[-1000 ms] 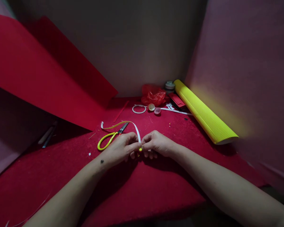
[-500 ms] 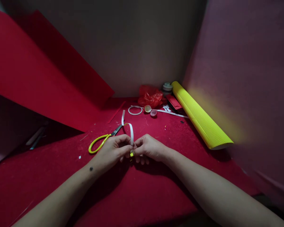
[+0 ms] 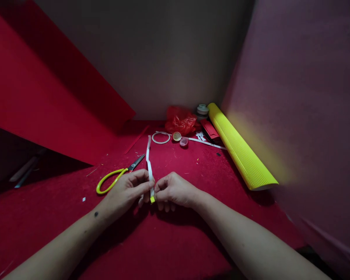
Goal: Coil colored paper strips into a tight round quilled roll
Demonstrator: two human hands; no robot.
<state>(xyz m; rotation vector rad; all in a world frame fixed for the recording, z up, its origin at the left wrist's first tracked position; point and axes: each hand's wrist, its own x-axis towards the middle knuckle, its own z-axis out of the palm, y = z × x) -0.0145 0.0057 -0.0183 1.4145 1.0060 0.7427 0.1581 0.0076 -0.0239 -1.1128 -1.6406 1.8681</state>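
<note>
A narrow white strip (image 3: 150, 171), looking like paper or tape, runs away from my fingers over the red cloth. A small yellow piece (image 3: 152, 199) sits at its near end. My left hand (image 3: 132, 188) pinches the strip between thumb and finger just above the yellow piece. On the other side, my right hand (image 3: 173, 190) has its thumb and forefinger pressed together at the strip's near end. What lies inside that pinch is partly hidden. Yellow-handled scissors (image 3: 112, 181) lie just beyond my left hand, blades pointing away.
A yellow corrugated roll (image 3: 242, 149) lies to the right. At the back are a red plastic bag (image 3: 180, 119), a white ring roll (image 3: 161, 138), two small round rolls, a lidded jar (image 3: 202, 110) and white scraps (image 3: 200, 136). A large red sheet (image 3: 55, 89) leans at left.
The strip, curled before, now lies straighter. Both hands have shifted slightly left and nearer in the picture, and the whole view has turned a little.
</note>
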